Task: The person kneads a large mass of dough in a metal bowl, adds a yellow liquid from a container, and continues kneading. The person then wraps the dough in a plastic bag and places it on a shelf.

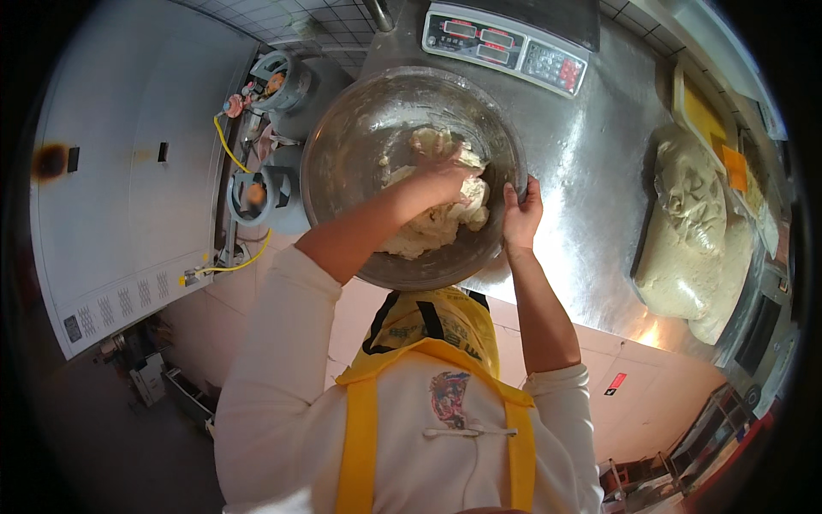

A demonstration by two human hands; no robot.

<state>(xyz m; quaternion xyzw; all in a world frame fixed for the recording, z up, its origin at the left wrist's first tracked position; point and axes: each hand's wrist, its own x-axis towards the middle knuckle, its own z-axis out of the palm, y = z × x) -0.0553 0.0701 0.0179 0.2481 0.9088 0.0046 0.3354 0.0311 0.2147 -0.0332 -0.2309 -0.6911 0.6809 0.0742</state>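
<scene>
A large stainless-steel mixing bowl [347, 128] sits at the left edge of the steel worktable, its inner wall smeared with flour. In it lies a rough, lumpy pale dough [424, 231]. My left hand [446, 173] reaches across the bowl into the dough; its fingers are sunk in and around a lump at the far side, so the fingertips are partly hidden. On the bowl's right rim, my right hand [523, 212] grips the edge, thumb on the inner side and fingers outside.
Behind the bowl on the worktable [578, 193] stands a digital scale [504, 48]. Bagged dough [684, 238] lies at the right, near a yellow-bottomed tray [703, 109]. To the left are gas cylinders [289, 193] with a yellow hose [221, 144], beside a large metal cabinet [128, 160].
</scene>
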